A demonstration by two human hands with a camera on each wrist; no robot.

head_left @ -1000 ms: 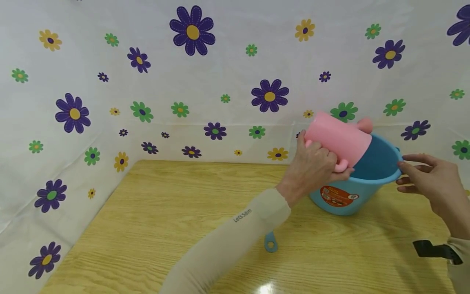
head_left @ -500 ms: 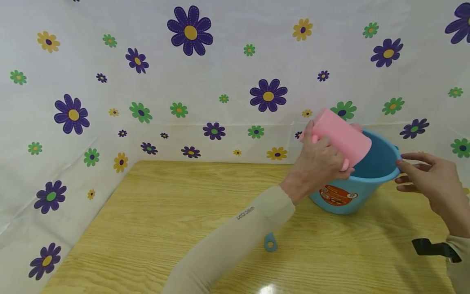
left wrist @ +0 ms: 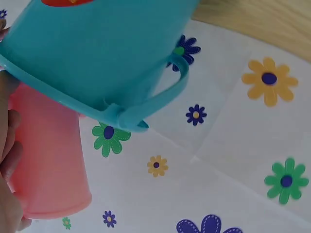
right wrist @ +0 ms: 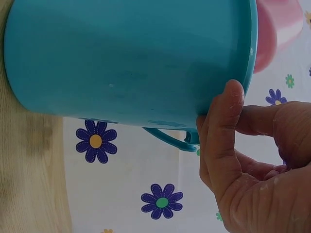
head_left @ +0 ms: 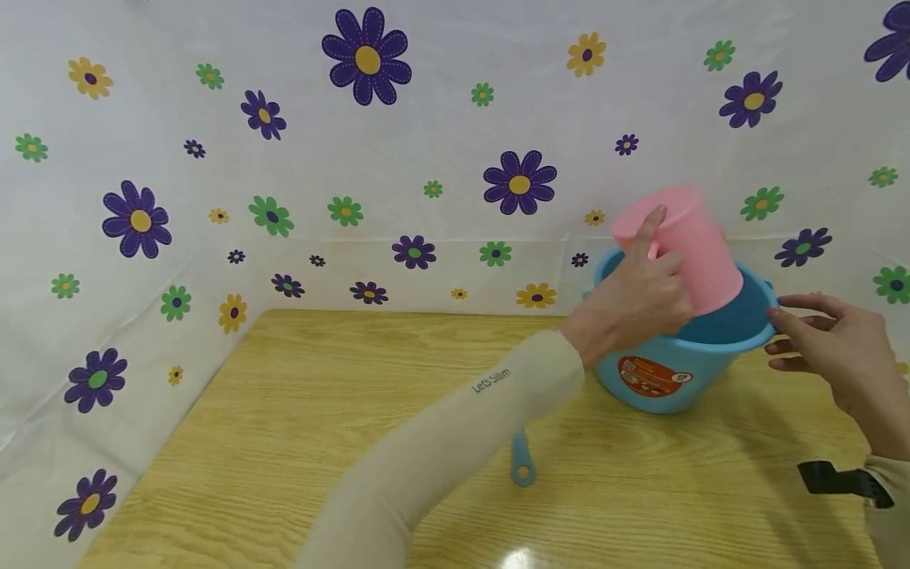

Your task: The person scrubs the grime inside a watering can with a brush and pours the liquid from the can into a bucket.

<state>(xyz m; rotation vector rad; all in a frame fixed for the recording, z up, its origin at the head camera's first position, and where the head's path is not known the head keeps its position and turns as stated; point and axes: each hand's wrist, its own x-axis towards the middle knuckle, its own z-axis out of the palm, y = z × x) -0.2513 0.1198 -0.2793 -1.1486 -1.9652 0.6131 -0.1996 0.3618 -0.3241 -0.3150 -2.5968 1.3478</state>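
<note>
My left hand [head_left: 636, 288] grips the handle of a pink jug [head_left: 707, 257], its index finger stretched along the jug's side. The jug leans, with its lower end overlapping the mouth of the blue bucket [head_left: 682, 371]. Seen from the left wrist, the jug [left wrist: 51, 160] sits beyond the bucket's rim, and only part of the hand shows at the left edge. On the bucket's right side, my right hand [head_left: 839, 348] pinches the rim between thumb and fingers. The bucket stands on the table, an orange label on its front; its inner floor is hidden.
A blue handle with a hole [head_left: 522, 462] lies on the wooden table [head_left: 284, 442], its other end hidden under the left sleeve [head_left: 455, 442]. Behind the table hangs a white flowered sheet [head_left: 426, 126]. A black strap [head_left: 842, 482] crosses the right wrist.
The pink jug has turned from a steep sideways tilt to a more upright lean and moved slightly right over the bucket. The left hand turned with it. The right hand stays on the rim.
</note>
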